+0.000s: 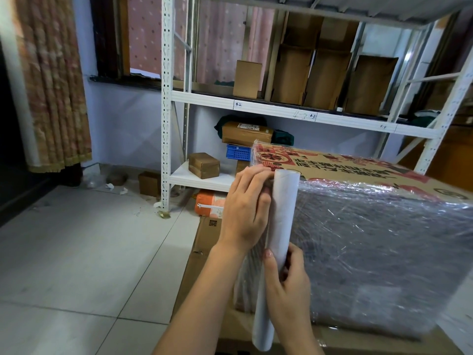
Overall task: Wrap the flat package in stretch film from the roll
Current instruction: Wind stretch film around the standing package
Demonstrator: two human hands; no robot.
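Observation:
The package is a large cardboard box with red print on top, its near side covered in shiny stretch film. A white roll of film stands nearly upright against the box's near left corner. My left hand lies with curled fingers on the roll's upper part and the corner. My right hand grips the roll lower down, thumb on its left side.
The package rests on flat brown cartons on the tiled floor. A white metal shelf rack behind holds cardboard boxes and a blue crate. A curtain hangs at the left.

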